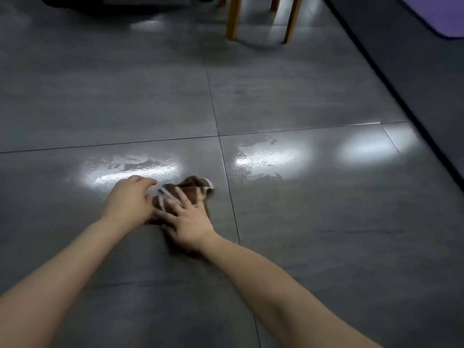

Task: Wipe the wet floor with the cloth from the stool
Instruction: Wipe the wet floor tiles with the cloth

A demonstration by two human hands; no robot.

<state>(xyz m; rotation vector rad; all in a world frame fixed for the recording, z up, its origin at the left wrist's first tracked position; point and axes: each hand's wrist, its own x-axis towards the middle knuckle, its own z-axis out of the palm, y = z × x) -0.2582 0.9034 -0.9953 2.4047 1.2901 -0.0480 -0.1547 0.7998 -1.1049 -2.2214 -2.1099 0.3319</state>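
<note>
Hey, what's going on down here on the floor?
A person is wiping a grey tiled floor with a brown cloth. The right hand presses flat on the cloth, fingers spread. The left hand sits at the cloth's left edge; whether it grips it is unclear. A shiny wet patch lies just beyond the hands and a second wet patch lies across the tile joint, so wiping isn't finished. Wooden stool legs stand farther back.

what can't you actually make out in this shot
Head view:
- Stool: only its legs show; the seat is cut off by the top edge.
- Cloth: the right hand covers much of it, so its full shape is hidden.
- Left hand: motion blur; whether it grips the cloth is unclear.
</note>
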